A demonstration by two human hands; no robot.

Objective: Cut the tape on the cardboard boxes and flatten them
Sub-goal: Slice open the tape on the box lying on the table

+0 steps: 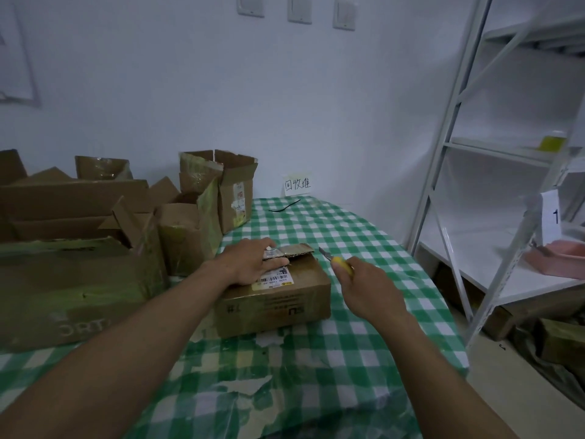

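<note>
Pressing small brown cardboard box (285, 299) under flat left hand (250, 261); gripping yellow-handled utility knife (335, 259) in right hand (367, 286). Risk of nicking left hand on leftward slip.

A green-and-white checked cloth (348, 359) covers the worktop, worn through in pale patches near the lower middle of the frame. At its far edge a handwritten paper sign (297, 184) leans on the wall, with a thin black strip (284, 205) lying just before it. White metal shelving (506, 255) fills the right side, carrying a yellow object (552, 142), a pink tray (557, 258) and a card marked "1" (552, 217). Three wall switches (299, 9) sit at top centre.
</note>
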